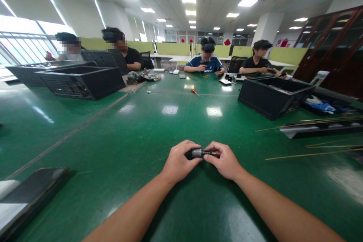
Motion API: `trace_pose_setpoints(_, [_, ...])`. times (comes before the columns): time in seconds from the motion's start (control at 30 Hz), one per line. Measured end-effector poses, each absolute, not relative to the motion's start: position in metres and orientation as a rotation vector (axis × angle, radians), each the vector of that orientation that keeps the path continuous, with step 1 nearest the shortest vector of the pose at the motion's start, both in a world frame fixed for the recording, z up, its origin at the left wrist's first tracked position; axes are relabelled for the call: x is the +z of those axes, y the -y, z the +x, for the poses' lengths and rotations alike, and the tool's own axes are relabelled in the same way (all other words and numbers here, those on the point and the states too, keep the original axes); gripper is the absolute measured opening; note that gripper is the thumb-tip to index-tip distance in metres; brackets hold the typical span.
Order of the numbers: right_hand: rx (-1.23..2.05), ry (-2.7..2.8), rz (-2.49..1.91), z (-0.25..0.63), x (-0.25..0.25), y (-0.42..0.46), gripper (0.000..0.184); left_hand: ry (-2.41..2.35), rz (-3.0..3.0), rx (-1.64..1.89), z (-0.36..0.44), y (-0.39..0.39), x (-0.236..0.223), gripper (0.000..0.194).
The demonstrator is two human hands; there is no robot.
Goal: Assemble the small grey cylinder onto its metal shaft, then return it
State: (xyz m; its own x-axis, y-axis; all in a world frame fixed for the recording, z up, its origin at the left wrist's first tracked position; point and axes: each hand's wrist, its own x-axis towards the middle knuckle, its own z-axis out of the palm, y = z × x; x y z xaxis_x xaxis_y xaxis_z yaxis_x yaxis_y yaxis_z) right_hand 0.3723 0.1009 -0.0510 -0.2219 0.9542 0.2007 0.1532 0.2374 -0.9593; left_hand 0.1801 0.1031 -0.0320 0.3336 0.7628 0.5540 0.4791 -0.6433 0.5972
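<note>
A small cylindrical tool (197, 153) with a dark body, a silver collar and a thin ringed metal shaft lies level between my hands, just above the green table (141, 140). Wrapped round its thicker dark end is my left hand (180, 162). The fingers and thumb of my right hand (224, 159) pinch the narrow shaft, whose tip pokes out towards the palm. My fingers cover parts of both ends, so its exact kind does not show.
Black computer cases (82, 81) stand at the left, another black case (272, 98) at the right. An orange screwdriver (194, 91) lies ahead. Thin brass-coloured rods (306, 155) stick out from the right, a dark flat panel (36, 185) lies front left. Several people sit beyond.
</note>
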Motion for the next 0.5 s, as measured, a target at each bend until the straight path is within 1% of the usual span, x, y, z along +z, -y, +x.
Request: trace_pose_setpoints(0.5, [1.089, 1.607, -1.052, 0.3735, -0.0526, -0.1024, 0.011, -1.106, 2.297, 1.232, 0.1794, -0.102, -0.031, 0.024])
